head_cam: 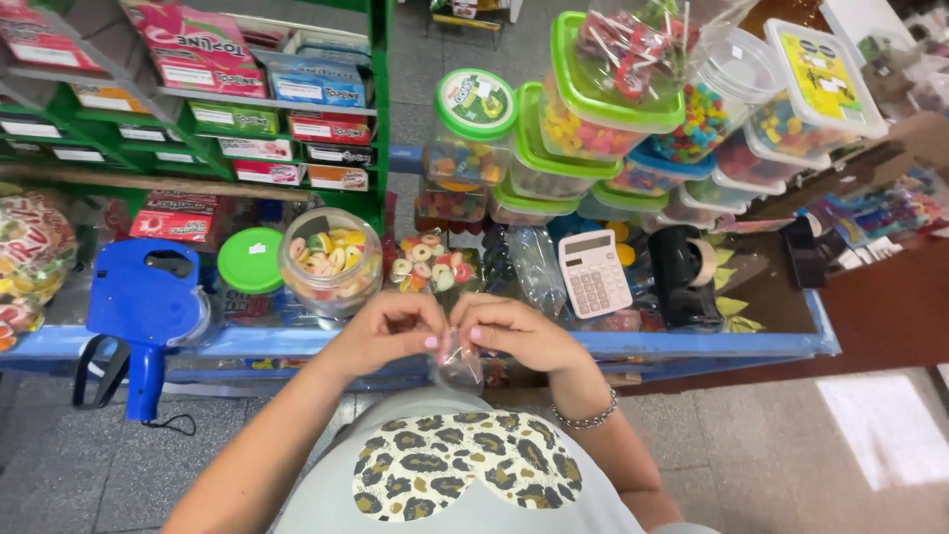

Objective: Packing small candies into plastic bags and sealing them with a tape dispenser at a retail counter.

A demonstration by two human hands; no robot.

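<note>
Both of my hands meet in front of my chest, pinching the top of a small clear plastic bag (459,364) that hangs down between them. My left hand (388,328) grips the bag's left corner and my right hand (516,329) grips its right corner; a bracelet sits on the right wrist. Just beyond the hands, on the blue counter (692,343), an open clear jar (330,259) holds ring-shaped gummies, its green lid (250,260) lying to the left. Loose ring gummies in clear wrap (432,265) lie next to the jar.
A blue price-label gun (146,302) rests at the counter's left. A white calculator (593,273) and a black tape dispenser (684,274) stand to the right. Stacked clear candy tubs with green, blue and white lids (593,129) fill the back. Green shelves (374,119) hold boxed goods.
</note>
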